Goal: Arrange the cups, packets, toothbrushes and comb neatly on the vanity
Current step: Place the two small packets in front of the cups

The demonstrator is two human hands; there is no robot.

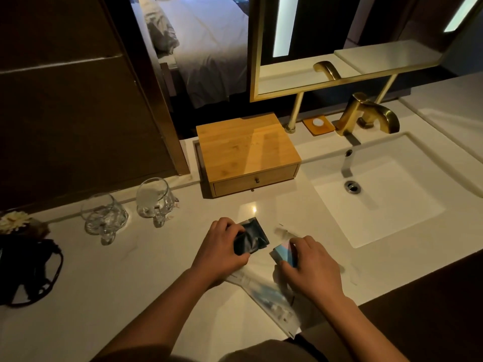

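Nearest the camera, a long clear packet (271,299) lies under both wrists, its end overhanging the tabletop (117,283) front edge; a nudge could drop it. The left hand (219,254) fingers are closed on a dark packet (252,237), the right hand (311,267) fingers on a blue-striped packet (283,253). Two glass cups (130,210) stand well left. Open room is found left of the hands; the sink (379,205) rim bounds the right.
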